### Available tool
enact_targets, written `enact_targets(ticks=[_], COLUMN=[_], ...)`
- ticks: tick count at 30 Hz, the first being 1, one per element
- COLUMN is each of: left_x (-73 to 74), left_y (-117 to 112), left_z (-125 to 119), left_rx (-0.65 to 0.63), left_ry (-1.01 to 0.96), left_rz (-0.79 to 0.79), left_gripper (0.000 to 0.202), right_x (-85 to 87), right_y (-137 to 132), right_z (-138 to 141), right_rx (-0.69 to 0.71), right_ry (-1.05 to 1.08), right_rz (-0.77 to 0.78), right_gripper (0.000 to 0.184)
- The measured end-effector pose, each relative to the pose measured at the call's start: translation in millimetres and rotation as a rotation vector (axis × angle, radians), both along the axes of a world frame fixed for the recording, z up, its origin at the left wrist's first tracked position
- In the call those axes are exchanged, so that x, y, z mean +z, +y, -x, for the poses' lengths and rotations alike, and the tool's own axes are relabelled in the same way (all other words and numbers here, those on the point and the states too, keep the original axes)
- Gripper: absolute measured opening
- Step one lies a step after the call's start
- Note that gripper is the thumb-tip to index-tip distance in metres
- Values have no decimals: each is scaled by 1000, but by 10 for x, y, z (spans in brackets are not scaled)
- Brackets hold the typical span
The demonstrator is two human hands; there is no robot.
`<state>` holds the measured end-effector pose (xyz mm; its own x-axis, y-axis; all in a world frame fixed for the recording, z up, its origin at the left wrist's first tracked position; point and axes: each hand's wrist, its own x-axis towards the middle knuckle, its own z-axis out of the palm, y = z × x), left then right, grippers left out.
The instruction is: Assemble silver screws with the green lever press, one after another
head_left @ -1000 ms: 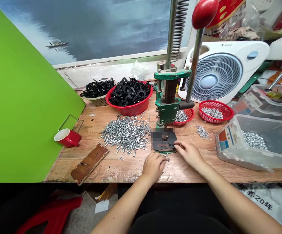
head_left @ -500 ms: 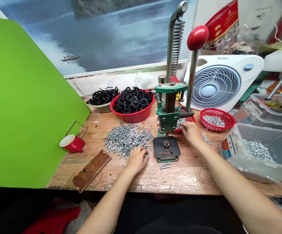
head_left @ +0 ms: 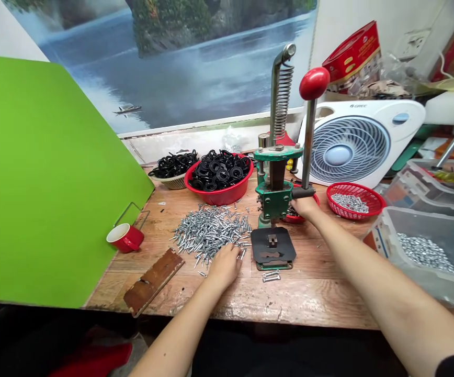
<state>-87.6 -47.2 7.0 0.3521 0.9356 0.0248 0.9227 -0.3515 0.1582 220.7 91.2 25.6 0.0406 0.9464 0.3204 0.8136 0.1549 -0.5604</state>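
My left hand (head_left: 226, 266) rests at the near right edge of a heap of small silvery metal pins (head_left: 207, 233). Its fingers are curled together, and a small metal pin (head_left: 243, 254) shows at the fingertips. Behind the green hand press (head_left: 276, 201), my right hand (head_left: 304, 208) reaches into a small red basket (head_left: 295, 219) of metal parts. The press hides part of that basket, and the right fingertips are out of sight. On the press's black plate (head_left: 260, 243) sits a small metal block (head_left: 272, 240). Two metal pins (head_left: 271, 278) lie just in front of the plate.
The press lever has a red knob (head_left: 314, 83). Black rings fill a red bowl (head_left: 219, 197) and a beige basket (head_left: 174, 182). Rightward are another red basket (head_left: 354, 213), a clear bin (head_left: 392, 262) and a fan (head_left: 340, 149). A red mug (head_left: 127, 240) and wooden board (head_left: 154, 283) lie left.
The view has tilted up slightly. My right hand has gone deeper into the basket behind the press, and loose parts beside it are now hidden by my arm. My left hand stays beside the heap.
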Motion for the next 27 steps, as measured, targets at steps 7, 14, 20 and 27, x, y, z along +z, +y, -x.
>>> enact_targets(ticks=[7,14,20,27], left_x=[3,-49,-51,29], left_y=[-29,53,133,218], left_z=[56,-16,-228,-529], left_rx=[60,227,238,319], left_ry=[-56,-769,-1122,-1617], left_rz=[-36,155,424,836], left_gripper=[11,25,34,33], right_x=[-47,-273,-248,-197], right_y=[-1045,-1281,-1195,-1147], right_z=[328,638,592,641], right_rx=[198,405,449,441], right_ry=[165,83,-30,-58], right_rz=[-2,47,46,108], right_gripper=[31,23,21,33])
